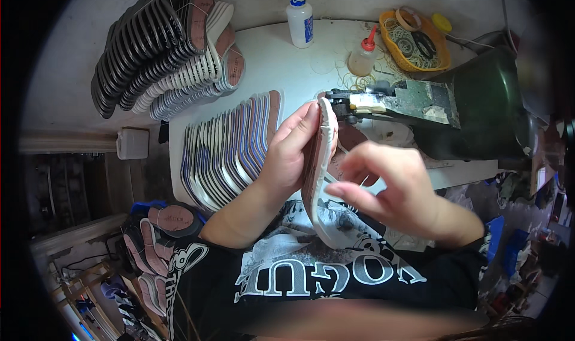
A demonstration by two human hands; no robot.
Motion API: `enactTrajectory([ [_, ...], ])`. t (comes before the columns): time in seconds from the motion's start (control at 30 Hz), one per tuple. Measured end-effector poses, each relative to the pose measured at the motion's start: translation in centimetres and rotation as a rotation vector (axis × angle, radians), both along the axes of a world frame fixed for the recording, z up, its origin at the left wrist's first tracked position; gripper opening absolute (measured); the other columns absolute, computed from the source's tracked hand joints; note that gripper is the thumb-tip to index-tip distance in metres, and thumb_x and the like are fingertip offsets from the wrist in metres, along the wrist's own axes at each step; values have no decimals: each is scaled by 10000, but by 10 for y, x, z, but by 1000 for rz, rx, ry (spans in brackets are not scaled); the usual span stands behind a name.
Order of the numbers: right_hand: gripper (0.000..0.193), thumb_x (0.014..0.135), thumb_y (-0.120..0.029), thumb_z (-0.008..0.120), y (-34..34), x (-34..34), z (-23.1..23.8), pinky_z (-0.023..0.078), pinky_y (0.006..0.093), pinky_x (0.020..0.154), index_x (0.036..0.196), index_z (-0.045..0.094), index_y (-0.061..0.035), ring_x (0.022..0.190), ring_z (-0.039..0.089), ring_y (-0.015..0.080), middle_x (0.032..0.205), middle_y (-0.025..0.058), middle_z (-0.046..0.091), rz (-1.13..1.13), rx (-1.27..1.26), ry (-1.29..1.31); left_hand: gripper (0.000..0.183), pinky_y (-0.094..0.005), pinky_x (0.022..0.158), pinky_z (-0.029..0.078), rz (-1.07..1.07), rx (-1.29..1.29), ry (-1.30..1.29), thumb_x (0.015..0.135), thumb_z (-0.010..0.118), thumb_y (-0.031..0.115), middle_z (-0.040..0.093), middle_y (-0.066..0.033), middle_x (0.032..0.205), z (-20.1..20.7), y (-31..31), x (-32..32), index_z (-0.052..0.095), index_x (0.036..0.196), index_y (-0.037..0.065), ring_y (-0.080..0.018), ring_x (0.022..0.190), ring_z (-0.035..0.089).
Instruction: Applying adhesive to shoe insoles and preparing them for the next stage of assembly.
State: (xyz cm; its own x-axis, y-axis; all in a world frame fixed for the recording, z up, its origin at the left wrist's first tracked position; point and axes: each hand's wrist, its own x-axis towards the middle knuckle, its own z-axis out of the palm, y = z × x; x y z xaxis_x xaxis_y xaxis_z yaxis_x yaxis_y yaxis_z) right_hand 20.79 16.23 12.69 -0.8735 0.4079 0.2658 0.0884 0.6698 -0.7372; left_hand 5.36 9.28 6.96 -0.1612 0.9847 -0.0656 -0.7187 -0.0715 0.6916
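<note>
My left hand (286, 152) grips a shoe insole (325, 143) near its upper end, thumb on one face and fingers behind. The insole stands on edge, with a brownish-pink face and a wrinkled white wrapped rim; its lower end hangs in front of my shirt. Just to its right is my right hand (401, 188), fingers bent, with a gap between thumb and forefinger. A thin pale strip shows between the insole and these fingers; whether they touch it, I cannot tell. Right behind the insole's top is the metal arm of a sewing-type machine (413, 104).
A row of insoles (230, 143) lies on the white table (257, 47). Tied bundles of insoles (162, 47) stand at the far left. Behind are a white bottle (300, 23), a red-tipped squeeze bottle (362, 58) and a yellow basket (443, 59) of rubber bands. More insoles (173, 218) lie at the lower left.
</note>
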Motion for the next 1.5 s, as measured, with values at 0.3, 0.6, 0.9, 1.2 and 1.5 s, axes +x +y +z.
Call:
enactTrajectory([
  [0.3,240,810,-164,691,28,-24,40,472,297,516,738,531,-1,548,606,212,621,107,590,-24,-33,-105,356,-287,900,468,161,326,34,998,444,303,579,-65,1095,-1,-14,2,463,1227,31,-130,1026,580],
  [0.6,142,831,-112,668,18,-45,67,470,267,520,862,619,18,549,621,163,659,125,637,17,77,-119,727,-341,993,396,162,433,431,893,519,-38,415,-109,1352,13,-40,-13,110,1485,62,-191,1175,481],
  [0.9,78,798,-32,598,-20,-64,62,483,283,551,851,632,14,593,633,171,686,111,627,79,197,-59,604,-281,828,416,475,513,1038,888,589,71,521,-129,1142,17,-77,-21,336,1436,51,-183,955,514],
  [1.2,245,945,-194,504,-23,-55,37,489,229,565,971,608,27,645,591,109,766,59,622,14,-672,-63,766,-323,781,444,861,433,1422,640,717,72,593,-89,1020,11,-119,-32,461,1362,69,-237,852,568],
  [1.5,261,973,-269,514,-45,-40,14,445,255,725,1044,546,-20,887,545,102,991,55,563,229,-1194,-290,640,-363,753,395,884,600,1780,601,739,112,540,1,873,-5,-114,-50,614,1227,161,-214,822,528],
])
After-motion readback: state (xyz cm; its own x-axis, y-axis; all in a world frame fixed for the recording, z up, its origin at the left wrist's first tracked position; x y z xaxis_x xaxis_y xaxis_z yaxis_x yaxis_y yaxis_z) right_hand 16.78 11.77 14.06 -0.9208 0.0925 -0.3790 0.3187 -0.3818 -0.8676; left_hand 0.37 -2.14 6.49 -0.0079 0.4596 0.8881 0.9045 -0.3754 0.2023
